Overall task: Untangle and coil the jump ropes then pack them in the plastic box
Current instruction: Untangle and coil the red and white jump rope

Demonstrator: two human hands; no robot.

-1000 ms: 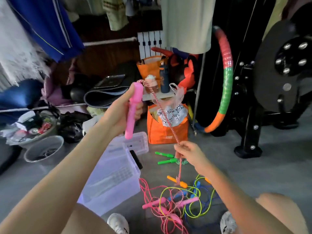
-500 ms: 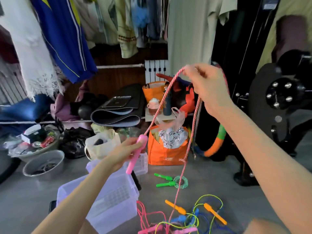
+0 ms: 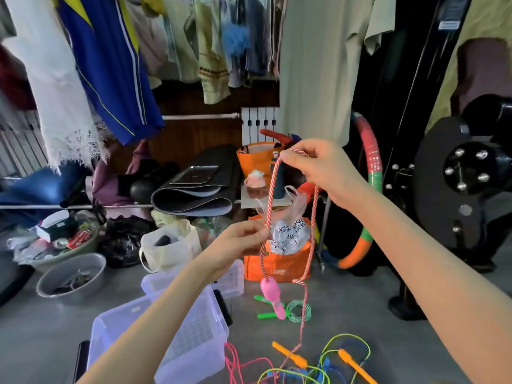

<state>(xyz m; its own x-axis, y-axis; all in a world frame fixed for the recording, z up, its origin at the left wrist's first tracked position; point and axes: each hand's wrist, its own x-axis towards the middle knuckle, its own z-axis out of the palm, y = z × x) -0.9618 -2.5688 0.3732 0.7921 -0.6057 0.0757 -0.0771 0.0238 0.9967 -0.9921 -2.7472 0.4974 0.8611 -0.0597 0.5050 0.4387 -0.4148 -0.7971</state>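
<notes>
My right hand (image 3: pixel 321 169) pinches the top of a loop of red-and-white braided rope (image 3: pixel 270 200) at chest height. Lower down, my left hand (image 3: pixel 239 245) pinches the left strand of the same rope. Its pink handle (image 3: pixel 273 299) dangles free below my left hand. The right strand (image 3: pixel 304 309) falls to a tangle of pink, yellow-green and blue ropes with orange handles (image 3: pixel 293 367) on the floor. A clear plastic box (image 3: pixel 177 336) stands open under my left forearm. A coiled green rope with green handles (image 3: pixel 291 311) lies on the floor behind the pink handle.
An orange bag (image 3: pixel 277 261) with a plastic bag inside stands behind the ropes. A rolled dark mat (image 3: pixel 194 195) rests on a low rail. A striped hoop (image 3: pixel 368 189) and a black weight machine (image 3: pixel 457 176) fill the right. A metal bowl (image 3: pixel 70 274) sits at left.
My left hand let go of the pink handle, which now hangs below, and took the rope strand instead. My right hand lowered slightly with the top of the loop.
</notes>
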